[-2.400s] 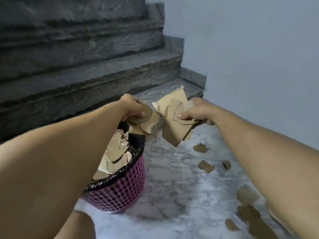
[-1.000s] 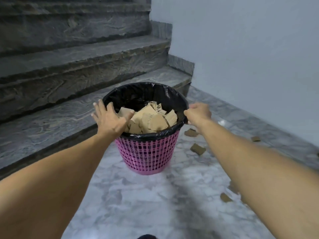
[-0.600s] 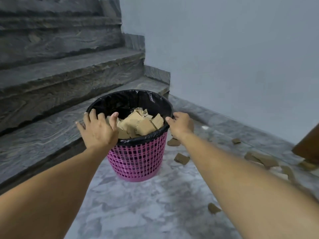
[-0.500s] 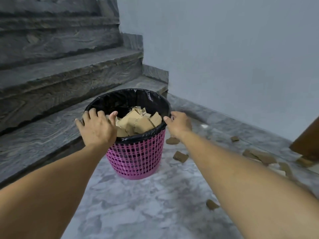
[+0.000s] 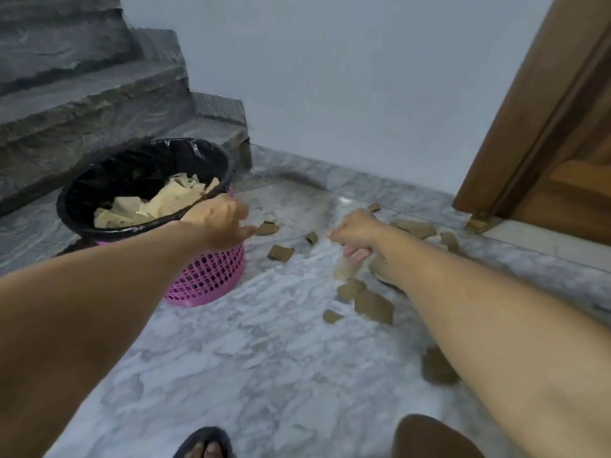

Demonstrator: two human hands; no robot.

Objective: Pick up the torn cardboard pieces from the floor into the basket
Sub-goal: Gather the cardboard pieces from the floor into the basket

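Left hand (image 5: 218, 226): mine, fingers loosely curled and holding nothing, in front of the basket's near right rim; whether it touches the rim I cannot tell.
Right hand (image 5: 357, 234): mine, stretched out over the floor, fingers hanging loosely bent, nothing in them.
Basket (image 5: 205, 276): pink mesh with a black liner, upright on the floor, behind and left of my left hand.
Cardboard in basket (image 5: 152, 203): tan torn pieces heaped inside, left of my left hand.
Pieces on floor (image 5: 280, 252): three small ones between my two hands; a cluster just below and beyond my right hand; one more (image 5: 438, 366) beside my right forearm, nearer to me.
Floor (image 5: 248, 358): grey-white marble under both hands.
Stairs (image 5: 82, 104): dark stone, beyond the basket, far left of my hands.
Door (image 5: 545, 127): brown wood, beyond and right of my right hand.
Foot (image 5: 203, 446): in a dark sandal, at the bottom edge between my forearms.
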